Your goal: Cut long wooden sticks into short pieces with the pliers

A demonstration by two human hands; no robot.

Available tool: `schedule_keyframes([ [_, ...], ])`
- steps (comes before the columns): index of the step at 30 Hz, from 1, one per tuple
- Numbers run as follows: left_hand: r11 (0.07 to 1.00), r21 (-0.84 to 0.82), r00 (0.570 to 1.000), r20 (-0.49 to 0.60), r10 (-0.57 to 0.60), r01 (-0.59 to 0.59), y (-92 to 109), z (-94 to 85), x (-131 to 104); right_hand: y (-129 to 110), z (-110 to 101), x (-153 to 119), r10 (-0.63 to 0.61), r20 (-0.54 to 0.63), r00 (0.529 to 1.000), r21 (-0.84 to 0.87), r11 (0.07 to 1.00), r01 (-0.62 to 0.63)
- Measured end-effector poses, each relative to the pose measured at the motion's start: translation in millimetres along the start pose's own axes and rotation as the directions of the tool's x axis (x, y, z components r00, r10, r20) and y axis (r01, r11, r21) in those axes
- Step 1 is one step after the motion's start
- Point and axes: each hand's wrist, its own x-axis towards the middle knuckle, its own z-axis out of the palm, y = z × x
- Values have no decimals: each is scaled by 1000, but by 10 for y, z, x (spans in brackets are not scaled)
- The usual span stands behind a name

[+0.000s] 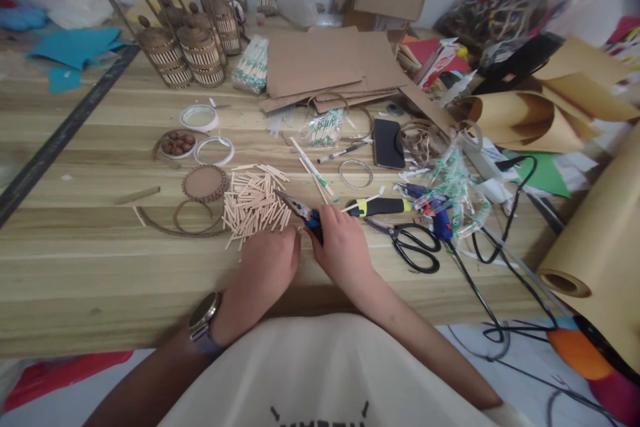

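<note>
My right hand point(345, 240) is wrapped round long-nose pliers point(299, 209), whose jaws point away and to the left. Close beside it, my left hand point(270, 260) is closed with the fingertips tucked out of sight, so what it pinches cannot be made out. Just beyond the left hand lies a loose pile of short wooden sticks point(255, 203); the plier tips reach over its right edge. A pale stick point(361, 203) juts out by my right hand, across a yellow-and-black handled tool point(385, 206). Black-handled scissors point(415, 247) lie to the right.
A round cardboard piece point(205, 183), tape rolls point(199, 117) and a bowl of brown beads point(179, 144) sit left. Behind are stick-covered lanterns point(200, 47) and cardboard sheets point(320, 67). A phone point(389, 143), blue glue gun point(442, 221) with cable, and paper roll point(590, 247) occupy the right.
</note>
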Motion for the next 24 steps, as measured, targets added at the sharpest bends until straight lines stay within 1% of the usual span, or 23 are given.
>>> schedule_keyframes([
  [1, 998, -60, 1000, 9, 15, -15, -38, -9, 3, 31, -33, 20, 9, 28, 1000, 91, 996, -12],
  [3, 959, -273, 996, 23, 82, -72, -154, -35, 3, 125, -125, 49, 4, 109, 994, 331, 943, -40],
  [4, 905, -414, 993, 29, 118, -96, -224, -51, 2, 178, -177, 57, -20, 155, 988, 446, 893, -52],
  [5, 842, -531, 991, 27, 129, -96, -296, -66, 1, 228, -225, 61, -37, 177, 983, 529, 846, -63],
  [6, 802, -591, 994, 7, 110, -85, -363, -81, 4, 270, -266, 60, -45, 182, 982, 578, 813, -70],
  [7, 788, -612, 997, -21, 73, -70, -422, -93, 10, 302, -296, 56, -41, 173, 984, 596, 800, -71],
  [8, 792, -608, 999, -40, 30, -48, -467, -103, 21, 323, -314, 51, -27, 153, 988, 587, 807, -69],
  [11, 866, -497, 988, -102, -114, 49, -528, -113, 79, 327, -297, 33, -3, 109, 994, 512, 858, -53],
  [13, 912, -406, 969, -196, -153, 61, -528, -105, 128, 307, -255, 23, -21, 102, 995, 493, 869, -33],
  [15, 929, -369, 938, -328, -112, -18, -517, -95, 173, 290, -218, 15, -40, 98, 994, 493, 870, -14],
  [17, 909, -391, 888, -457, -59, -141, -498, -99, 197, 281, -201, 10, -47, 91, 995, 491, 871, -4],
  [18, 892, -414, 861, -506, -57, -184, -483, -111, 199, 278, -200, 8, -49, 86, 995, 492, 870, 1],
  [19, 872, -447, 848, -525, -74, -200, -464, -127, 194, 276, -203, 8, -52, 78, 996, 496, 869, 6],
  [20, 848, -496, 857, -505, -104, -189, -439, -147, 186, 274, -209, 8, -55, 68, 996, 501, 865, 13],
  [21, 813, -560, 888, -441, -130, -159, -411, -166, 175, 270, -216, 8, -59, 55, 997, 508, 861, 23],
  [22, 765, -633, 932, -336, -138, -115, -381, -180, 166, 264, -222, 10, -66, 42, 997, 517, 855, 35],
  [23, 706, -705, 970, -213, -121, -67, -352, -185, 160, 257, -224, 11, -77, 30, 997, 527, 849, 50],
  [24, 641, -767, 993, -95, -70, -28, -325, -179, 160, 249, -223, 11, -90, 19, 996, 538, 840, 65],
])
